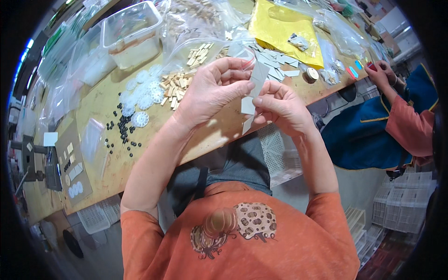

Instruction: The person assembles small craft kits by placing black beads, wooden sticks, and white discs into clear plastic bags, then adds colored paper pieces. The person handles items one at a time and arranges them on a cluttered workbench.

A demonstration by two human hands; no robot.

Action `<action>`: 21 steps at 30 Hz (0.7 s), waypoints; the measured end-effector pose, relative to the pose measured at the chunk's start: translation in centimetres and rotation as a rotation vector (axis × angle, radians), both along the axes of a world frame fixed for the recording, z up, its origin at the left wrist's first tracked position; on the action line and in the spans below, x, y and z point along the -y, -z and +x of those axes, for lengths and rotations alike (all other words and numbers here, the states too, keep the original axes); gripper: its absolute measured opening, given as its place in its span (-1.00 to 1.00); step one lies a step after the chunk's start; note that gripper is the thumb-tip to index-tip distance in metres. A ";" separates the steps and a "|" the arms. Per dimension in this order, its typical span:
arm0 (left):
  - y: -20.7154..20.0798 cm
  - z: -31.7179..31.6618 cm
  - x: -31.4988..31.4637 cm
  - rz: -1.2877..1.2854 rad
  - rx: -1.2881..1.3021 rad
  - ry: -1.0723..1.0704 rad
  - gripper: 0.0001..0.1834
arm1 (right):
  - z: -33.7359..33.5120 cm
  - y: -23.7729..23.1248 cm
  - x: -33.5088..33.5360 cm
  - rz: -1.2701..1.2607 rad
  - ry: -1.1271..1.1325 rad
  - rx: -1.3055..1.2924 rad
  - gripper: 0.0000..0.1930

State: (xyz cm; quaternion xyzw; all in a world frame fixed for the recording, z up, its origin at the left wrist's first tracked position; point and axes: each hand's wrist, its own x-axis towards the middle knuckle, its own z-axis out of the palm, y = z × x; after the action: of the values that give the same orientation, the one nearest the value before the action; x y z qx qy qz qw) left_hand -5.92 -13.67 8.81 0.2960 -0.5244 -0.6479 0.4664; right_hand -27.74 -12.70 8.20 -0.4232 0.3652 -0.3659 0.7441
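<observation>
Above the table's front edge, a flat light-grey strip with slanted cut lines stands tilted between my two hands. My left hand is closed on the strip's left edge, thumb laid against it. From the right, my right hand pinches the strip's lower part with thumb and fingers. Below the pinch show a grey angular piece and a smaller slanted piece; whether they are joined to the strip I cannot tell. Behind my hands lies a heap of similar grey pieces. Small wooden blocks lie beside my left wrist.
Clear plastic discs and black beads lie left on the table. Farther back are a clear tub, a bag of wooden pieces and a yellow bag. A round wooden piece lies near a co-worker's hands.
</observation>
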 end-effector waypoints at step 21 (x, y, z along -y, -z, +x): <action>4.0 5.3 -6.1 -0.132 -0.026 -0.226 -0.66 | 5.6 0.9 -2.0 0.204 -0.254 0.238 -0.54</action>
State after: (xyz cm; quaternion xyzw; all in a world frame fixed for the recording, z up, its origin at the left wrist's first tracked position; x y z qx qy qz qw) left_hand -0.67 -7.61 4.84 0.3135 -0.5232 -0.5591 0.5615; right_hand -22.15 -10.67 7.33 -0.3422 0.2535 -0.2777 0.8611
